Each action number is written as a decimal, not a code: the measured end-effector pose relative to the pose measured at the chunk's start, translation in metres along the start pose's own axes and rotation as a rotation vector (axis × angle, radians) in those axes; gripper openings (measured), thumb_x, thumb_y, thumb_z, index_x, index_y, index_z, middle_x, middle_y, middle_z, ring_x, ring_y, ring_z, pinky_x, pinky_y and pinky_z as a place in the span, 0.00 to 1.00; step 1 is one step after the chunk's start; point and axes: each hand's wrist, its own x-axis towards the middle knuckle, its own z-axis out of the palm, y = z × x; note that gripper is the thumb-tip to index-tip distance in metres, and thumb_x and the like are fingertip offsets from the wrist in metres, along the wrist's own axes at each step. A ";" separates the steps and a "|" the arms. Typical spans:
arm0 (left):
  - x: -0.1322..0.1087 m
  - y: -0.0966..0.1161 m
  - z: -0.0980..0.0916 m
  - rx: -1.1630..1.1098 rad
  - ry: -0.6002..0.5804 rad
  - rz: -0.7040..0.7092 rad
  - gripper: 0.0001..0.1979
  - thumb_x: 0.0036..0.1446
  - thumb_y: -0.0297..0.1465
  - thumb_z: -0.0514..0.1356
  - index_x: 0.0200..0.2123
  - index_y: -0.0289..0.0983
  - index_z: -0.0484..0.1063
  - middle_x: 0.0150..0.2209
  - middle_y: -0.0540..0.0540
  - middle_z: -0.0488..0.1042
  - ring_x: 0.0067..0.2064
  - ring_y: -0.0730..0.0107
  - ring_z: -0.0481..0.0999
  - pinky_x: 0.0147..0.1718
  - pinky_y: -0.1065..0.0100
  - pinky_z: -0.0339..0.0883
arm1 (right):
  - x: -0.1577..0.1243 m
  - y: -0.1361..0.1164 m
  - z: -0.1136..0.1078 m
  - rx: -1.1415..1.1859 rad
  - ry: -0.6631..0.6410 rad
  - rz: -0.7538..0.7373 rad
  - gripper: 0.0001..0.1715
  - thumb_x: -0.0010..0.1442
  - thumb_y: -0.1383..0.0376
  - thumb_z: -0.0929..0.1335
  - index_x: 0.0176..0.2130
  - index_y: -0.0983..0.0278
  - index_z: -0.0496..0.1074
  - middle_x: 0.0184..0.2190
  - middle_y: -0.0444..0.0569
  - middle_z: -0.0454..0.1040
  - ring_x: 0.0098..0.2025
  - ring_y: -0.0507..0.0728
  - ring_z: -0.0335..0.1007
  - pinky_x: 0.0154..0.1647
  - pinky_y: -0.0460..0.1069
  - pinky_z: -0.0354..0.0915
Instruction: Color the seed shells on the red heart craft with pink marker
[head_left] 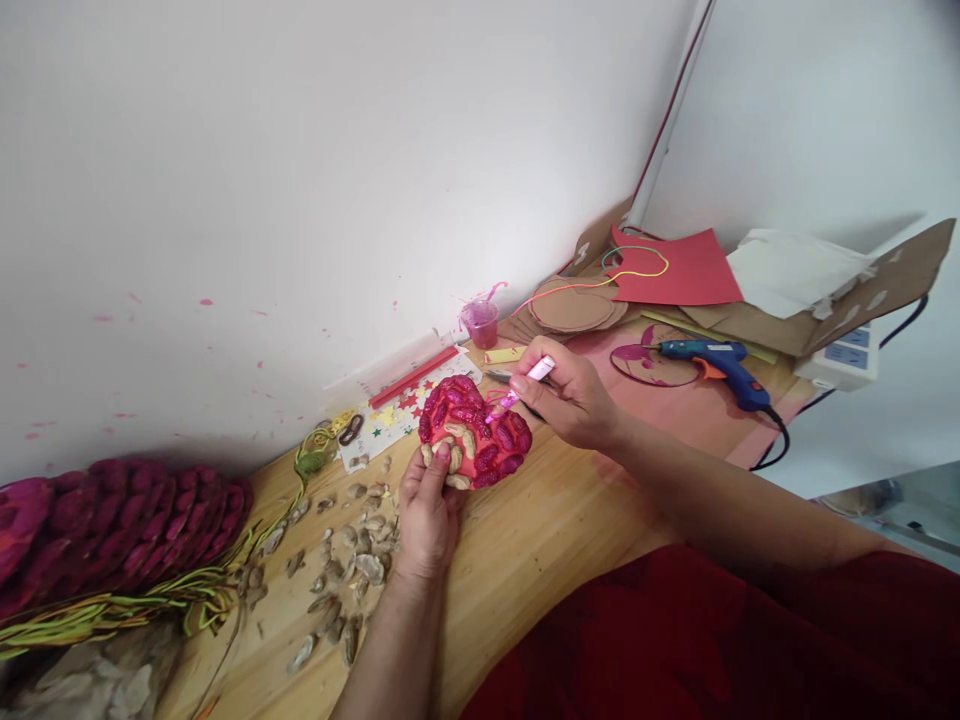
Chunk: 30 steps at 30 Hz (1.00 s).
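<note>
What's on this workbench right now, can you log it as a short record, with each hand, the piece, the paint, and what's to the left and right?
Left hand: grips the near edge of the peanut-shell piece
Right hand: holds a pale-handled brush, tip at the piece; contact unclear
Piece: magenta shells on a red base, several shells still tan
Paint: pink, in a clear cup by the wall
Left: stacked magenta pieces, loose peanut shells
Right: blue glue gun, red card
</note>
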 end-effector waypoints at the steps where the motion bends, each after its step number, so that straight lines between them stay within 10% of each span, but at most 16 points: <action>1: 0.000 0.000 0.000 0.000 -0.001 0.000 0.18 0.45 0.35 0.76 0.28 0.37 0.69 0.19 0.59 0.64 0.16 0.85 0.55 0.14 0.78 0.45 | 0.000 0.000 0.000 -0.018 -0.006 -0.007 0.08 0.67 0.63 0.67 0.35 0.62 0.65 0.26 0.40 0.63 0.26 0.50 0.56 0.29 0.48 0.54; 15: 0.000 -0.002 0.001 0.028 0.006 0.023 0.17 0.46 0.36 0.76 0.32 0.37 0.73 0.21 0.57 0.67 0.18 0.84 0.60 0.14 0.80 0.47 | 0.000 0.003 0.001 -0.037 -0.004 -0.017 0.07 0.66 0.64 0.68 0.35 0.62 0.66 0.25 0.39 0.64 0.25 0.50 0.55 0.28 0.48 0.53; 30: -0.001 -0.003 0.001 0.029 0.042 0.001 0.20 0.44 0.37 0.77 0.39 0.38 0.77 0.37 0.47 0.82 0.36 0.68 0.82 0.37 0.69 0.76 | -0.002 0.000 0.001 -0.011 -0.018 -0.024 0.09 0.67 0.62 0.67 0.35 0.61 0.65 0.25 0.39 0.63 0.25 0.50 0.55 0.27 0.48 0.53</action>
